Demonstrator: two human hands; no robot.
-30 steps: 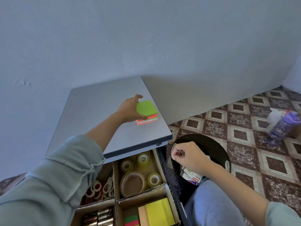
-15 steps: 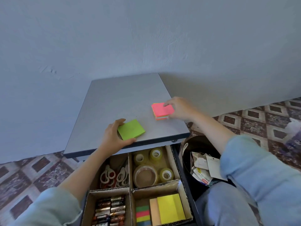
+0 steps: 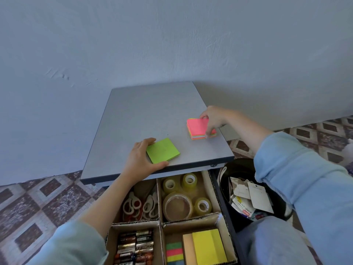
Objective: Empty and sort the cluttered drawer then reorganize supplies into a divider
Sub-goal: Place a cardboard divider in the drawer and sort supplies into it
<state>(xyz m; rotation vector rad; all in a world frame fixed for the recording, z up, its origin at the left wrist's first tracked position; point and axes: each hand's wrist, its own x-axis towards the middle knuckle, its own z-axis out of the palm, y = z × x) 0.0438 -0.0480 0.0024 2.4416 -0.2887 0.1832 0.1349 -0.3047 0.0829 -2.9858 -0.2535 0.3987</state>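
Two pads sit on the top (image 3: 152,108): my left hand (image 3: 140,159) curls round the green pad (image 3: 163,150) at the front edge, and my right hand (image 3: 214,118) pinches the pink stack (image 3: 198,129) by the right edge. A loose pinch could split that stack and spill it into the bin (image 3: 240,165).

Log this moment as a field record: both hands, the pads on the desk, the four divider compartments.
left hand: grips lime-green square sticky-note pad near the front edge of the grey desk top
right hand: pinches pink-topped multicolour sticky-note stack near the desk's right edge
rear-left compartment: white-handled scissors
rear-right compartment: clear tape rolls
front-left compartment: batteries
front-right compartment: yellow sticky-note pads, striped flag pad
beside drawer: round black bin holding paper scraps
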